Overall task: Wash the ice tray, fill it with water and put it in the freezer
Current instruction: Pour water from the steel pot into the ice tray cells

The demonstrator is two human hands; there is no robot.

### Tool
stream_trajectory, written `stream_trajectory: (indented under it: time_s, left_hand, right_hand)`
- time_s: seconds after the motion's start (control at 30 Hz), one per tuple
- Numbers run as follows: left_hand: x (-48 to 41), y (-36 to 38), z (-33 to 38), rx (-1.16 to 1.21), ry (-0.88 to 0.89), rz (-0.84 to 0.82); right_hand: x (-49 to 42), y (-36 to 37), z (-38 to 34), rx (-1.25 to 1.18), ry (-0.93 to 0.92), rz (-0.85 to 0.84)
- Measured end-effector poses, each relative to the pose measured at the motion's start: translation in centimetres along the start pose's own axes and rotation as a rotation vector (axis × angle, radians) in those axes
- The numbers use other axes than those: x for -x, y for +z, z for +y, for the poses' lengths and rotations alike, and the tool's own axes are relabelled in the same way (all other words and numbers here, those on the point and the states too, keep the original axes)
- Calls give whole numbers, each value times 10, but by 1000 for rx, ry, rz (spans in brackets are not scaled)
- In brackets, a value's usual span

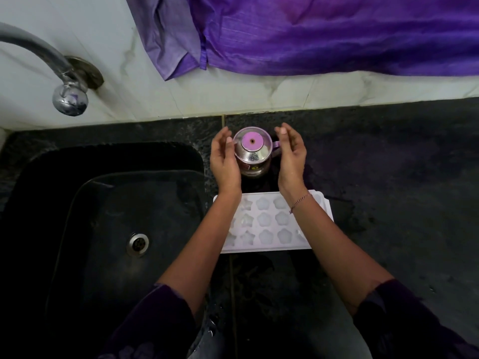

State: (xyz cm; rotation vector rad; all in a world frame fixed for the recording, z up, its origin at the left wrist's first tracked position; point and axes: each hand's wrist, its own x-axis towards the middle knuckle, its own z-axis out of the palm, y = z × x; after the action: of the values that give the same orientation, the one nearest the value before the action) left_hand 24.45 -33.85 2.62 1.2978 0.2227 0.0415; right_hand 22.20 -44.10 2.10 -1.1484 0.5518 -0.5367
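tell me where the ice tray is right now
In the head view the ice tray lies flat on the dark counter, just right of the sink and on the near side of the steel jug with the pink lid.

A pale wall (85, 19) of marble-look tile with faint grey veins fills the top of the frame. A purple cloth (324, 35) lies in folds against it at the upper right. At the upper left a curved metal tap (36, 47) comes out of a round wall plate (89, 72) and ends in a shiny ball knob (70, 99). Below the wall a dark speckled stone bench (401, 164) runs across the frame, with a thin yellowish seam (223, 120) near the centre. A black sink (111, 198) sits in the bench at the left, a metal drain (137, 243) in its floor. The light is dim, and the lower frame is nearly black.
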Motion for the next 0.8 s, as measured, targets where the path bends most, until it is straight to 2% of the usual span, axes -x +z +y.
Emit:
stream_trajectory:
  time_s: [0.13,0.33,0.5,0.6,0.8]
  left_hand:
    - [3,-26,5,-26,15,26]
    - [25,-63,-1,-65,-54,28]
    - [48,-92,-9,-74,-131,52]
    - [64,-107,-14,-59,-165,60]
    - [92,-115,-18,86,-273,84]
  right_hand:
    - [1,-30,-12,22,-63,60]
    - [21,-83,-28,296,-91,104]
    - [45,-130,-24,504,-13,130]
    - [60,-148,-18,500,25,148]
    - [82,-159,-13,320,126,95]
